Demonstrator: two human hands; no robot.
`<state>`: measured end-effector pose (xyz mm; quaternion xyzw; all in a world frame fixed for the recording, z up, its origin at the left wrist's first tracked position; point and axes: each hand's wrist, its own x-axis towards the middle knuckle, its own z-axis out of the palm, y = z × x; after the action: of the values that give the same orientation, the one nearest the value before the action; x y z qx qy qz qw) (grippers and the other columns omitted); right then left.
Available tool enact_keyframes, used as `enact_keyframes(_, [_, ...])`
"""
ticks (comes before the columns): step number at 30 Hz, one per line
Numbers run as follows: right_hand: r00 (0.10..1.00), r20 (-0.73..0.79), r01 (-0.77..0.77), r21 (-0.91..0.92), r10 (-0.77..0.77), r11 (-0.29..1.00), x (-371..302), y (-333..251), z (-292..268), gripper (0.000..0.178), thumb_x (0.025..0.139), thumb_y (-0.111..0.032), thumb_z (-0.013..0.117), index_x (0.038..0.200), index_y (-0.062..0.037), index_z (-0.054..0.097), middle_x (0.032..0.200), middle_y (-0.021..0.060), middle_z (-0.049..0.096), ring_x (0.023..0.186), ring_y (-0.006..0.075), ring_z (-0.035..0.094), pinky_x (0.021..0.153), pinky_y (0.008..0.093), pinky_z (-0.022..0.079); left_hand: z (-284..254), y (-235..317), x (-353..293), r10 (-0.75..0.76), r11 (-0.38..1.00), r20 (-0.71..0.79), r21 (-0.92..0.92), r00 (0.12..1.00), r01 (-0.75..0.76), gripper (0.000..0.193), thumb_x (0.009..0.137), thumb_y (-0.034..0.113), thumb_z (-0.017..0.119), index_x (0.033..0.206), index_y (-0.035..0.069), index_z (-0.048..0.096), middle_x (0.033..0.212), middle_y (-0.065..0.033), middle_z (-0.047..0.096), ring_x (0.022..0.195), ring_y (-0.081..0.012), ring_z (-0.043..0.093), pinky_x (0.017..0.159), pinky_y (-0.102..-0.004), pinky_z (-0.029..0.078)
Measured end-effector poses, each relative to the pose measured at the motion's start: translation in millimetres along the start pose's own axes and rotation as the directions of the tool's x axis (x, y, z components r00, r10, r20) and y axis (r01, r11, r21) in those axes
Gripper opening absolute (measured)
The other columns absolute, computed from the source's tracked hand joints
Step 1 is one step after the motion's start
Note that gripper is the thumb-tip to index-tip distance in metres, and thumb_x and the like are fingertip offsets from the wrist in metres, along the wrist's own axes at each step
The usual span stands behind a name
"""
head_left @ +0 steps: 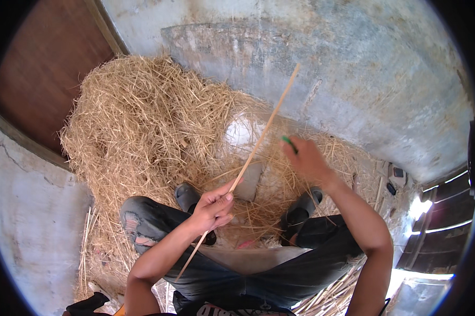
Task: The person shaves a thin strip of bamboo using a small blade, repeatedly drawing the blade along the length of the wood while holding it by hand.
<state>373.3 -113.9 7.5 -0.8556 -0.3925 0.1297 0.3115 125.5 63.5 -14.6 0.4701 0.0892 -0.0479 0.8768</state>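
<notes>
Strip: a long, slender pale strip (269,122) is being held aslant above the floor (271,181), its upper end being pointed toward the wall edge and its lower end being carried across the dark trousers (216,271).
Left hand: the strip is being clasped below its middle by the left hand (214,208), thumb and fingers being pressed around it.
Right hand: a small green-and-dark tool (287,141) is being gripped by the right hand (306,158), which is being held apart from the strip and from the left hand; the tool's working end is being hidden.
Work done: the strip is being shown slim and fairly even, so its shaping is being judged well advanced; by the pile of shavings (142,110) along the floor's wall edge, much paring is being suggested.
Work left: the tool is being kept off the strip, and whether more paring is being needed cannot be told.
Floor, between the feet: a flat grey slab (249,181) is being partly covered by loose shavings.
Floor, near edge: a bundle of thin sticks (327,295) is being partly hidden by the trousers.
</notes>
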Motion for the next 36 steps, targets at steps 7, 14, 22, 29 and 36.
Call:
enact_keyframes(7, [0.92,-0.022,0.391,0.103,-0.391,0.915,-44,-48,47,0.033,0.098,-0.034,0.059,0.088,-0.0029,0.06,0.058,0.0195,0.057,0.054,0.0413,0.059,0.05,0.0473,0.044,-3,-12,5,0.048,0.998,-0.036,0.046,0.998,-0.046,0.049,0.106,0.022,0.048,0.151,0.007,0.037,0.056,0.0063,0.028,0.041,-0.0047,0.023,0.04,-0.0222,0.024])
enact_keyframes(14, [0.915,0.135,0.385,-0.016,-0.379,0.923,-51,-51,68,0.035,0.097,-0.038,0.058,0.088,-0.0045,0.059,0.057,0.0201,0.058,0.054,0.0429,0.06,0.049,0.0507,0.046,-12,-30,2,0.113,0.975,-0.072,0.201,0.991,-0.097,0.039,0.106,0.015,0.05,0.143,0.005,0.049,0.057,0.0061,0.031,0.046,-0.0043,0.023,0.044,-0.0237,0.024])
enact_keyframes(22, [0.961,-0.096,0.258,-0.018,-0.258,0.966,-16,-34,57,0.037,0.1,-0.04,0.055,0.098,-0.0032,0.063,0.064,0.0213,0.06,0.059,0.036,0.063,0.053,0.0471,0.048,-12,-17,0,0.117,0.949,-0.106,0.307,0.987,-0.08,0.05,0.105,0.011,0.05,0.153,0.009,0.036,0.06,0.0068,0.031,0.049,-0.0038,0.025,0.045,-0.0238,0.026])
enact_keyframes(29, [0.772,-0.636,-0.004,-0.043,-0.024,0.999,56,133,-33,0.049,0.102,-0.04,0.051,0.099,0.0062,0.067,0.076,0.0238,0.065,0.07,0.0347,0.062,0.068,0.0443,0.046,-8,-31,-26,-0.046,0.953,0.086,0.302,0.995,0.018,0.052,0.104,0.007,0.049,0.154,0.008,0.034,0.062,0.0069,0.032,0.049,-0.0037,0.028,0.045,-0.024,0.025])
enact_keyframes(36, [0.591,-0.727,-0.483,0.027,0.349,0.875,8,244,-123,0.067,0.1,-0.054,0.045,0.082,0.0077,0.063,0.082,0.0316,0.064,0.079,0.0471,0.06,0.075,0.0497,0.045,-23,-31,-31,-0.033,0.986,0.107,0.167,0.994,0.014,0.052,0.104,0.008,0.051,0.154,0.012,0.037,0.066,0.0057,0.036,0.051,-0.0036,0.031,0.046,-0.0223,0.029])
